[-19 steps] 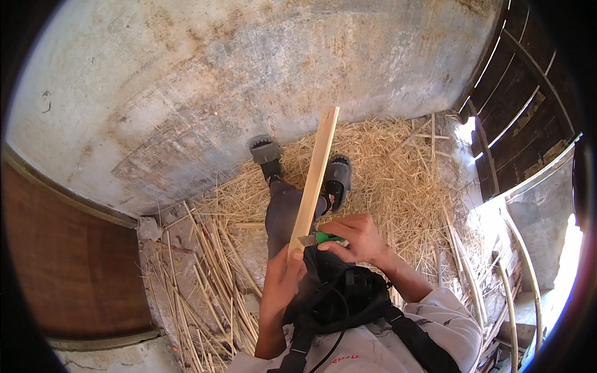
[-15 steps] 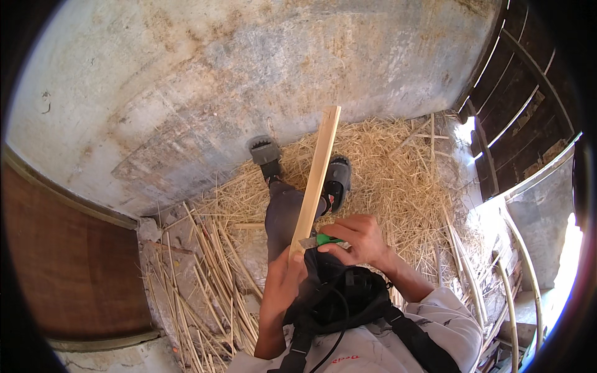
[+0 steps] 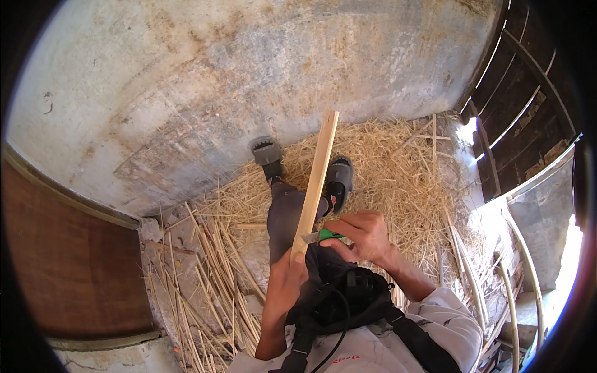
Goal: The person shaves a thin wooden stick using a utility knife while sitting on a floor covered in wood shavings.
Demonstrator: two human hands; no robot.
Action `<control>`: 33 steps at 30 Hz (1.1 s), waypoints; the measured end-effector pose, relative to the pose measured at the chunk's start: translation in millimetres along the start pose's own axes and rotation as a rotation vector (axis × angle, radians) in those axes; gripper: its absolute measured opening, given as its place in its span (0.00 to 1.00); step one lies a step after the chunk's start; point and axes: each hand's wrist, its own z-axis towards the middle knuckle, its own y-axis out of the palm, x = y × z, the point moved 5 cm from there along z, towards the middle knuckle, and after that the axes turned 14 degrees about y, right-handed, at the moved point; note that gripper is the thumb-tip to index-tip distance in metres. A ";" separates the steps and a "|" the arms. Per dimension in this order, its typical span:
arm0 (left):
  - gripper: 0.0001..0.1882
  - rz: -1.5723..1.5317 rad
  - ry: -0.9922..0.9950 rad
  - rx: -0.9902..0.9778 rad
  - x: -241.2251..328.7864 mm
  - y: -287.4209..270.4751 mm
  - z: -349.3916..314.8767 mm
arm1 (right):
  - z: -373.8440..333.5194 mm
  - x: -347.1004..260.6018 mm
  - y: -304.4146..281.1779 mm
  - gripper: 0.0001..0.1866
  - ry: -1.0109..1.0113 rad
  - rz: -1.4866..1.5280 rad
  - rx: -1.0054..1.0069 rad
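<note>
A pale, flat strip of wood or bamboo (image 3: pixel 318 171) stretches away from me over my legs, its far end near the wall. My left hand (image 3: pixel 287 278) is closed round its near end, with the thumb lying on top. In my right hand (image 3: pixel 362 237) is a knife (image 3: pixel 324 235) with a green handle, gripped between thumb and fingers. Its short metal blade points left and touches the strip's right edge, a little beyond my left thumb. Most of the knife handle is hidden inside my right hand.
Straw-like shavings (image 3: pixel 398 177) cover the floor around my sandals (image 3: pixel 267 150). Long thin sticks (image 3: pixel 214 283) lie in a pile at left. Curved poles (image 3: pixel 528 261) stand at right by a dark slatted panel (image 3: pixel 522 105). A stained wall (image 3: pixel 261 68) rises ahead, and a brown door (image 3: pixel 71 261) stands left.
The strip's far end has dropped slightly nearer to me. The knife and my right hand have shifted slightly right and away from my left thumb. Both grips stay the same.
</note>
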 end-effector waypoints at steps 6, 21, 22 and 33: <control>0.22 0.012 -0.021 -0.019 -0.2 -2.1 -2.3 | 1.6 0.9 -1.6 0.16 -0.015 -0.026 0.023; 0.21 0.046 -0.071 -0.049 -6.4 -5.9 -13.0 | 11.1 40.4 -8.4 0.14 0.091 0.007 0.206; 0.21 0.058 -0.094 -0.057 -9.4 -7.4 -18.0 | 17.4 50.2 -15.3 0.14 0.134 0.013 0.269; 0.20 0.119 -0.174 -0.051 -34.7 -12.5 -43.3 | 34.8 85.9 -29.5 0.16 0.325 -0.021 0.269</control>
